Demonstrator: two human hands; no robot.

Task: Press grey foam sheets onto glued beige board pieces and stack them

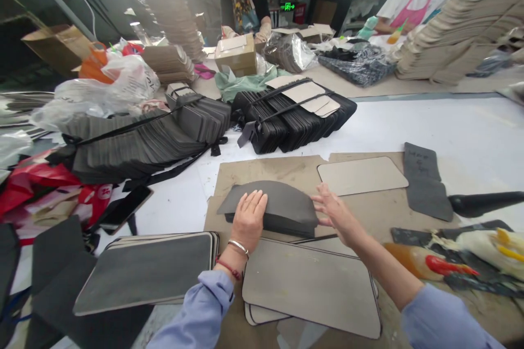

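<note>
Left hand (249,219) atop, right hand (334,210) beside grey sheet stack (286,206), underside hidden

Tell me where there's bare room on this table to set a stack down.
The widest bare patch is the white tabletop right of the black strapped bundle, beyond the dark grey strip. A smaller white patch lies between the phone and the brown cardboard sheet. The left side is crowded with a grey bundle and bags; the near right holds squeeze bottles.
</note>
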